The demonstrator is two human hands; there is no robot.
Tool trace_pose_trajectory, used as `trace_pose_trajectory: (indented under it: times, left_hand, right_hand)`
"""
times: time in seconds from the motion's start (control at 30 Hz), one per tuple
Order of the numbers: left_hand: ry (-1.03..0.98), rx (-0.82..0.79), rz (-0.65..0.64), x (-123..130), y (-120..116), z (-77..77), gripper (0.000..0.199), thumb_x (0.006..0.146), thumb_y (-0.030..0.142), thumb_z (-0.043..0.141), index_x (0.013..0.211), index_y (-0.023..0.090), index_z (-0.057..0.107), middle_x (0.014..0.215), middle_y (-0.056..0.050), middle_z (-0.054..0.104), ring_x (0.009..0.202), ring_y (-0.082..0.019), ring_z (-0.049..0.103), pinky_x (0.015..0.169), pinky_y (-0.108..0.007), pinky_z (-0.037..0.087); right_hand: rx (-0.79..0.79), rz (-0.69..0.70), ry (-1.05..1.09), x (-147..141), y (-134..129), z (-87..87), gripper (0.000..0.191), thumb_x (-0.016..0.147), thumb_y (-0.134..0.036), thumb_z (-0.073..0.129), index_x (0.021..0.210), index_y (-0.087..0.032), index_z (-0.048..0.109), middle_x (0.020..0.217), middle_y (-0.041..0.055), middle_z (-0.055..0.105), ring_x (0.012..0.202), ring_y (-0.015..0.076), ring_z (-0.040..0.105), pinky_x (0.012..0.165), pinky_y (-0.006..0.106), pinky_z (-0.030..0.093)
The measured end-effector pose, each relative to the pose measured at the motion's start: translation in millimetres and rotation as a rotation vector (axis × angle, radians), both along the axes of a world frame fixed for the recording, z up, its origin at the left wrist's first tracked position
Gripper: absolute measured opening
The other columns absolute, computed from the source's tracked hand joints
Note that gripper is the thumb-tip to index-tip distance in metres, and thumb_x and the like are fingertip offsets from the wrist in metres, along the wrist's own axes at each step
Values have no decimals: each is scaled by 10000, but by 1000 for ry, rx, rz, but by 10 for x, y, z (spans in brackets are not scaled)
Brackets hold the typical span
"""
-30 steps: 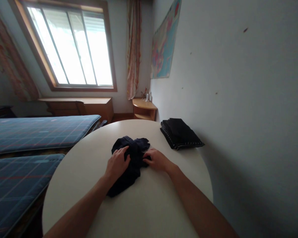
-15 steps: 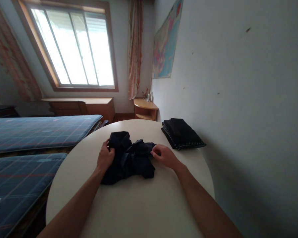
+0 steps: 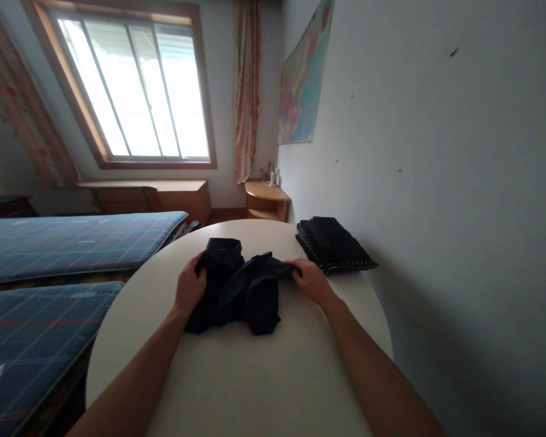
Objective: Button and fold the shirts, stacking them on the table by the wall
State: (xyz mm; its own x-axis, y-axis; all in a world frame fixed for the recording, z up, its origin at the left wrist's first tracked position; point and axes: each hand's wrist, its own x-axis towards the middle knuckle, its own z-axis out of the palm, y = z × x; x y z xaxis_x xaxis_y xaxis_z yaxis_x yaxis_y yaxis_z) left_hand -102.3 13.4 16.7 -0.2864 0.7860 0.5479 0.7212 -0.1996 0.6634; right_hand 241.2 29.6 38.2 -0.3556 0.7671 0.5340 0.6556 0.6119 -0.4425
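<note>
A dark navy shirt (image 3: 250,294) lies crumpled on the white round table (image 3: 264,376), its collar standing at the far left of the heap. At the collar side, my left hand (image 3: 191,285) is closed on the shirt's edge, the fingertips partly hidden by cloth. My right hand (image 3: 313,280) pinches the end of a part that looks like a sleeve and holds it stretched out to the right. Between the hands the fabric is folded over itself, with a flap hanging toward me.
Folded black cloth (image 3: 334,243) with a stitched edge sits at the table's back right, near the white wall (image 3: 459,200). To the left are two blue plaid mattresses (image 3: 73,243). A wooden desk (image 3: 182,191) and corner shelf (image 3: 267,192) stand beyond.
My right hand has moved a little to the right, drawing the sleeve-like part out straighter. The collar has shifted slightly away and to the right, and the front flap has swung.
</note>
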Motion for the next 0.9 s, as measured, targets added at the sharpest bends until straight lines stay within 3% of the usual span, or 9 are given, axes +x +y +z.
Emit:
trace_pose_trajectory:
  times: [0.17,0.27,0.33,0.43,0.53,0.63,0.73,0.8,0.9]
  left_hand:
    - [25,-30,270,-232,84,12,507,884,285,481,1345,88,550,1298,-161,623,1219,-280,570,1094,-401,412]
    - [135,-193,336,-185,66,-21,596,882,351,507,1391,39,496,1364,-219,549,1289,-333,494,1102,-444,380]
    - [254,-302,348,-76,3,-38,592,880,387,526,1396,98,516,1438,-215,472,1314,-361,458,1092,-478,367]
    - [460,-422,332,109,-133,-37,553,865,459,557,1351,195,588,1455,-184,451,1290,-386,464,1085,-528,329]
    - [578,-544,228,215,-236,-20,526,889,508,498,1306,217,632,1311,-162,591,1191,-375,545,1053,-535,343]
    - [587,-597,156,207,-241,-22,548,915,542,424,1313,225,628,1287,-150,624,1172,-372,568,1050,-542,343]
    - [547,-600,100,113,-165,-50,581,950,546,344,1356,207,585,1369,-151,579,1242,-358,533,1095,-572,290]
    - [527,-593,54,31,-103,-70,575,972,502,322,1404,182,526,1420,-150,542,1296,-333,495,1131,-585,234]
    - [521,-541,29,-56,-43,-75,538,986,439,336,1419,163,495,1440,-135,532,1371,-324,408,1152,-603,174]
  right_hand:
    - [132,-299,175,243,59,51,253,859,-207,454,917,-180,699,974,90,692,954,238,637,906,355,468]
    - [135,-288,210,258,56,67,298,891,-245,404,748,-198,660,1018,90,686,955,226,635,910,342,463]
    - [99,-248,231,205,35,69,348,937,-305,381,736,-210,649,1044,78,697,983,220,638,932,344,458]
    - [48,-118,220,86,-3,33,308,960,-403,431,1022,-213,665,1215,76,669,1152,224,597,1038,375,414]
    - [-32,44,59,-7,-31,-39,530,918,-448,544,1397,-230,481,1440,88,530,1285,234,525,1088,394,387]
    - [-123,62,-143,-45,-65,-65,598,898,-427,580,1445,-218,456,1366,112,598,1180,261,609,1006,389,448]
    - [-130,37,-252,-59,-141,13,433,898,-431,584,1264,-204,637,1110,106,728,960,253,684,851,337,479]
    - [-113,108,-286,-79,-213,101,328,922,-467,550,991,-206,737,861,56,745,768,202,673,729,288,450]
    - [-105,275,-284,-146,-312,218,531,981,-495,435,611,-182,653,548,-4,592,539,121,534,600,256,372]
